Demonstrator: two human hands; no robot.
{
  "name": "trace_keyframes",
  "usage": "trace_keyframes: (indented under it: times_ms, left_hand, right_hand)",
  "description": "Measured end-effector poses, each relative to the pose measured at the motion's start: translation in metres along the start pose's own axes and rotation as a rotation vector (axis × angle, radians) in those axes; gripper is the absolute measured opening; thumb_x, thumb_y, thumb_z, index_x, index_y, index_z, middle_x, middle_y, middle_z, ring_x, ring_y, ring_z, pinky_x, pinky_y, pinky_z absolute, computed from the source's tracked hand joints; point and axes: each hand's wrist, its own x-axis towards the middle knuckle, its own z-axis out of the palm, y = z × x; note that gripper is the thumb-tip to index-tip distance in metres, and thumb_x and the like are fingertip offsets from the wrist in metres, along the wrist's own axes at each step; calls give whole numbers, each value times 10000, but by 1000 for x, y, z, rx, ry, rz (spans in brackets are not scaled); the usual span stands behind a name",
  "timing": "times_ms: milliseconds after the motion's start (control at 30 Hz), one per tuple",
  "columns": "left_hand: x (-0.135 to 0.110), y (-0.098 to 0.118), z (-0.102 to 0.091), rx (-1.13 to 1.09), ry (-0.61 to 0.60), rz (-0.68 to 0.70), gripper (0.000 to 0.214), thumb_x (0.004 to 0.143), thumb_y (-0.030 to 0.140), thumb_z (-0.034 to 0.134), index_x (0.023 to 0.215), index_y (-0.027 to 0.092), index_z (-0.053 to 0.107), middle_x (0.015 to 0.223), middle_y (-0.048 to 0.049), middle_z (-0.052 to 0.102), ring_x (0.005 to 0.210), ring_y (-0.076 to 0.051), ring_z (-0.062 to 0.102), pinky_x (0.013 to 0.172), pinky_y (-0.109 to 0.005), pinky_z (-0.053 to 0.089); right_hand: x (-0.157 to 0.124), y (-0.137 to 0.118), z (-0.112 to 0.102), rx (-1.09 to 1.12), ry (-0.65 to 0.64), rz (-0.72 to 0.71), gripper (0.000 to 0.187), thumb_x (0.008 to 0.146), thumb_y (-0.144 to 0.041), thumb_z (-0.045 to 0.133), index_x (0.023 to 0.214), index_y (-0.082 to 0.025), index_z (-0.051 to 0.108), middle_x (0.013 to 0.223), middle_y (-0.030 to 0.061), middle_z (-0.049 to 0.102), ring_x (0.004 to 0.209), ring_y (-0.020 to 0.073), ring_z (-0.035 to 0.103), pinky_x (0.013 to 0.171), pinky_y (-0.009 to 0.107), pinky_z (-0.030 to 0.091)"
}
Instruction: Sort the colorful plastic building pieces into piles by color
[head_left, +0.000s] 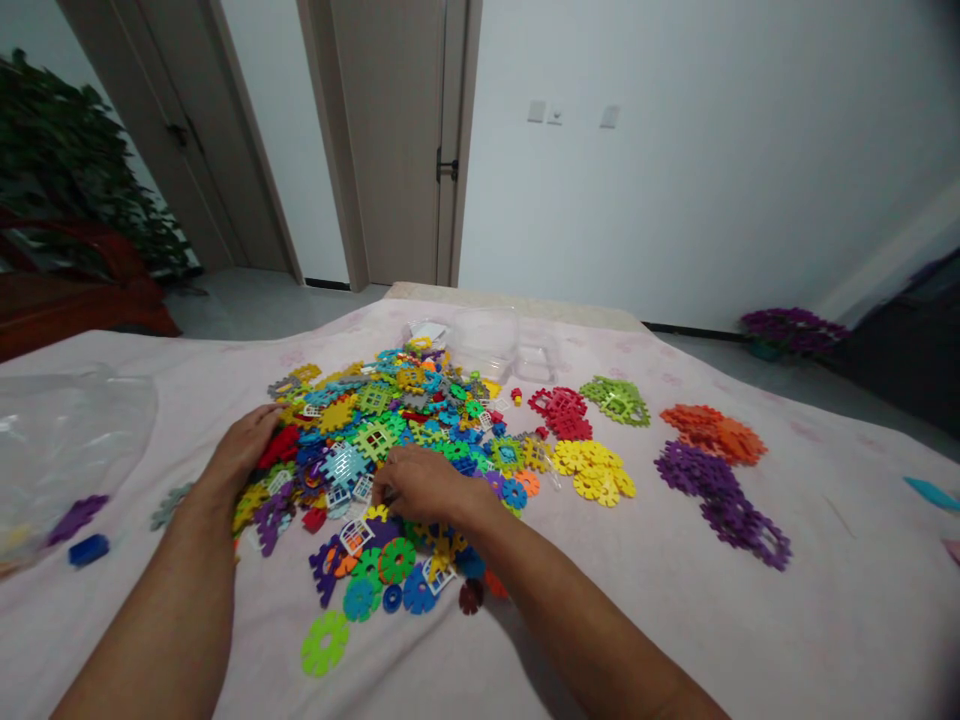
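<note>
A large mixed heap of plastic interlocking building pieces point(375, 398) lies on a pale pink cloth, with gears, snowflake discs and window frames among them. My left hand point(247, 440) rests against the heap's left side, fingers stretched out beside some red pieces point(279, 447). Over the front middle of the heap, my right hand point(420, 484) has its fingers bent down and closed among the pieces; what they grip is hidden. Near it are a white window frame point(356, 537) and a lime green window piece point(374, 440). Loose discs, such as a lime green one point(325, 643), lie in front.
Single-colour groups lie to the right: red point(564, 412), light green point(616, 400), yellow point(594, 470), orange point(712, 432) and purple point(720, 495). Clear plastic containers point(534, 358) stand behind the heap. A transparent bag point(71, 420) and a blue block point(88, 550) are at left.
</note>
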Motion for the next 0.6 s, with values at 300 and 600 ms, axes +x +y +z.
trace_keyframes:
  times_ms: [300,600]
  left_hand:
    - [-1,2,-2,-76,-46,-42,529,920,410,410,1287,107,642,1390,-127,628,1303,-264,541,1154,-383,340]
    - [1,-5,0,-79,-54,-22,543,926,417,409,1303,100,637,1392,-133,624,1295,-256,544,1153,-365,338]
  right_hand:
    - [1,-10,6,-25,-7,-35,342,807,-198,704,1129,-308,734,1026,27,668,982,210,596,856,312,461]
    - [-11,-13,0,389,209,148,69,843,-181,666,892,-211,704,881,-16,713,803,139,618,686,228,414]
